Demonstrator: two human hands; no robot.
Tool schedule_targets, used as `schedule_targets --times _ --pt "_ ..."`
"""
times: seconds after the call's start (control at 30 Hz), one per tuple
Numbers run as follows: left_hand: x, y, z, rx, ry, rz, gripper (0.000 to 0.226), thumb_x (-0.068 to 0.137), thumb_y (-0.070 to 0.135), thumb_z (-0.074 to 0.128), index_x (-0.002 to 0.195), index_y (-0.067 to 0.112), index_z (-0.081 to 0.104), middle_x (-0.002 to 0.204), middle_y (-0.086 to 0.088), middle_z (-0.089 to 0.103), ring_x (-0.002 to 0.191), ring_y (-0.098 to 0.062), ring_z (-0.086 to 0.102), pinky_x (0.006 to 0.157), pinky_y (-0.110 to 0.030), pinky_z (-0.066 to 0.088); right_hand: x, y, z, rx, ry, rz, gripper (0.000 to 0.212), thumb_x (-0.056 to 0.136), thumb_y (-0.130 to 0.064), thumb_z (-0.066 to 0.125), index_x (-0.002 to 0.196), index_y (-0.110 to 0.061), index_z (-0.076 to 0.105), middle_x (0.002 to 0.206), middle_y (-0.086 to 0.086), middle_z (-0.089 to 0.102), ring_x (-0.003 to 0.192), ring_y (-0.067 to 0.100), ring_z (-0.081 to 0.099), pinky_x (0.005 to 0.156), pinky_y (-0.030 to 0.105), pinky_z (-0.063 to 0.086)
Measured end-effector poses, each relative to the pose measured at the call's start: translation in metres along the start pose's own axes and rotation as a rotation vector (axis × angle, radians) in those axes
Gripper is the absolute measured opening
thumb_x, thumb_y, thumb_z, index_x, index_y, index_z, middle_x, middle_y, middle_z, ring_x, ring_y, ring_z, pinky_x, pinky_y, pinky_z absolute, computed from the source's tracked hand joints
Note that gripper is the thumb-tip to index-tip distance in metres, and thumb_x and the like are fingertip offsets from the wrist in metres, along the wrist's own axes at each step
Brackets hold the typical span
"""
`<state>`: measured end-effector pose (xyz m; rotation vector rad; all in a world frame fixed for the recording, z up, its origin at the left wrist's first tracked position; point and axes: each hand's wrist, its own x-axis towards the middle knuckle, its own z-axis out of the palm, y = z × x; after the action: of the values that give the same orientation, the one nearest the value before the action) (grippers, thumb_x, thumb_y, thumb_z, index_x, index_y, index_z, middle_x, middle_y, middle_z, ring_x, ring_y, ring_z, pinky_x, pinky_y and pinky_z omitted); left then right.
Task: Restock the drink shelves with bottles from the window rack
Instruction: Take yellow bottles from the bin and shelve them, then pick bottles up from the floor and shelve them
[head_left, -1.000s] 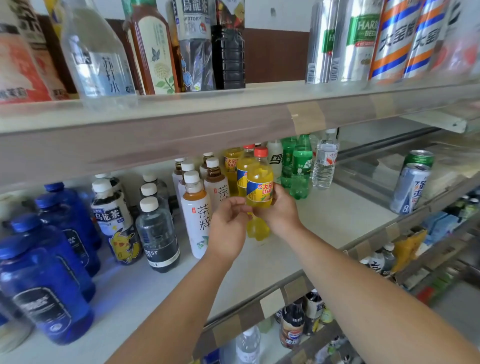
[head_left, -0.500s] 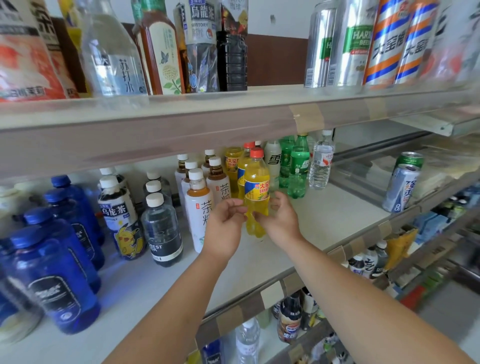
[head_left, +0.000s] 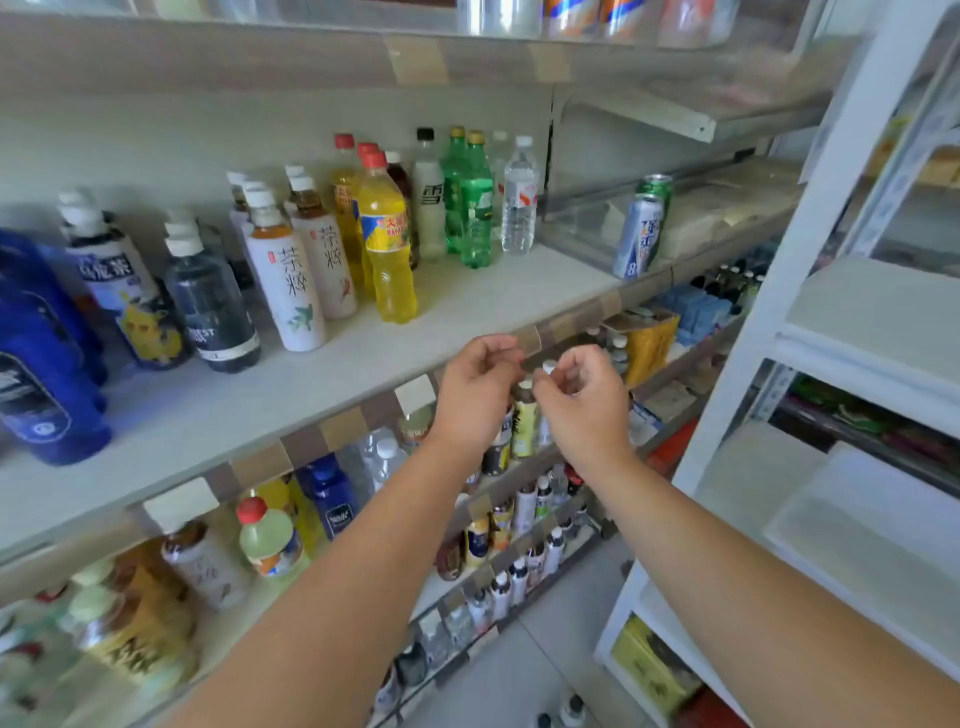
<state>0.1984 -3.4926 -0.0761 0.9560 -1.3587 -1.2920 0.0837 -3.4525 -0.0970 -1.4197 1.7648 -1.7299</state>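
Observation:
A yellow drink bottle with a red cap stands upright on the drink shelf, in front of two similar yellow bottles and beside white tea bottles. Nothing touches it. My left hand and my right hand hover close together in front of the shelf's front edge, below and to the right of that bottle. Both have loosely curled fingers and hold nothing.
Blue bottles and dark bottles fill the shelf's left. Green bottles, a clear water bottle and two cans stand to the right. Lower shelves hold several bottles. A white rack stands at right.
Both hands have let go of the yellow bottle, which now stands on the shelf. They have drawn back toward me and down past the shelf edge. The view has tilted downward.

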Motion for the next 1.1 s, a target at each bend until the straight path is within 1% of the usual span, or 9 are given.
schedule_targets --times 0.1,0.27,0.33,0.43,0.5,0.67,0.83,0.93,1.1 --pt "-0.053 -0.028 0.040 -0.024 -0.032 -0.070 0.024 0.094 -0.003 0.052 0.098 0.017 0.066 0.095 -0.001 0.070 0.086 -0.014 0.065 0.081 -0.033 0.055 -0.049 0.028 -0.045 -0.058 -0.040 0.048 0.020 0.085 -0.018 0.070 0.081 -0.021 0.051 0.074 0.005 0.060 0.064 0.017 0.056 0.060 0.028 0.046" --pt "-0.131 -0.089 0.081 -0.097 -0.149 -0.192 0.018 0.097 -0.002 0.051 0.103 0.007 0.065 0.101 -0.014 0.069 0.091 -0.021 0.066 0.082 -0.030 0.056 -0.126 0.073 -0.095 -0.141 -0.036 0.132 0.018 0.082 -0.015 0.068 0.081 -0.024 0.051 0.071 0.000 0.060 0.060 0.008 0.053 0.058 0.023 0.044" --pt "-0.156 -0.108 0.087 -0.103 -0.165 -0.239 0.016 0.097 0.002 0.055 0.100 0.013 0.066 0.097 -0.007 0.069 0.088 -0.017 0.066 0.079 -0.029 0.055 -0.154 0.090 -0.109 -0.141 -0.030 0.175 0.018 0.081 -0.015 0.068 0.081 -0.022 0.052 0.070 0.000 0.059 0.061 0.010 0.052 0.059 0.027 0.045" --pt "-0.190 -0.129 0.089 -0.147 -0.166 -0.341 0.016 0.098 0.008 0.056 0.097 0.019 0.068 0.097 -0.002 0.070 0.090 -0.018 0.065 0.073 -0.029 0.052 -0.196 0.114 -0.129 -0.155 -0.029 0.262 0.020 0.081 -0.017 0.071 0.081 -0.024 0.052 0.067 -0.010 0.054 0.058 0.002 0.048 0.059 0.020 0.040" --pt "-0.207 -0.144 0.088 -0.184 -0.187 -0.405 0.019 0.097 0.008 0.056 0.093 0.022 0.068 0.088 0.003 0.071 0.084 -0.016 0.065 0.065 -0.026 0.046 -0.222 0.129 -0.137 -0.178 -0.008 0.300 0.020 0.081 -0.018 0.072 0.084 -0.021 0.053 0.066 -0.012 0.054 0.057 -0.001 0.048 0.059 0.018 0.040" --pt "-0.236 -0.183 0.080 -0.154 -0.292 -0.449 0.019 0.095 0.007 0.057 0.092 0.023 0.068 0.084 0.007 0.071 0.078 -0.012 0.067 0.080 -0.034 0.048 -0.277 0.154 -0.133 -0.248 0.028 0.344 0.020 0.079 -0.018 0.074 0.089 -0.018 0.056 0.069 -0.011 0.058 0.060 0.003 0.053 0.059 0.018 0.042" --pt "-0.253 -0.244 0.066 -0.091 -0.387 -0.424 0.019 0.096 0.003 0.055 0.096 0.020 0.063 0.089 0.003 0.067 0.077 -0.010 0.066 0.066 -0.022 0.045 -0.329 0.200 -0.109 -0.253 0.017 0.406 0.025 0.079 -0.020 0.075 0.094 -0.018 0.055 0.072 -0.012 0.058 0.061 0.004 0.052 0.061 0.021 0.044" --pt "-0.257 -0.287 0.057 -0.023 -0.401 -0.424 0.017 0.095 0.004 0.056 0.101 0.019 0.062 0.090 0.005 0.066 0.078 -0.008 0.064 0.064 -0.018 0.045 -0.360 0.235 -0.095 -0.262 0.032 0.455 0.026 0.078 -0.016 0.076 0.093 -0.019 0.055 0.074 -0.011 0.057 0.063 0.006 0.052 0.064 0.016 0.043" --pt "-0.251 -0.363 0.049 0.031 -0.370 -0.441 0.018 0.093 0.006 0.061 0.104 0.020 0.063 0.089 0.008 0.066 0.088 -0.014 0.063 0.068 -0.023 0.043 -0.393 0.307 -0.074 -0.259 0.004 0.561 0.028 0.077 -0.013 0.076 0.100 -0.016 0.061 0.089 -0.001 0.064 0.077 0.014 0.058 0.077 0.031 0.050"
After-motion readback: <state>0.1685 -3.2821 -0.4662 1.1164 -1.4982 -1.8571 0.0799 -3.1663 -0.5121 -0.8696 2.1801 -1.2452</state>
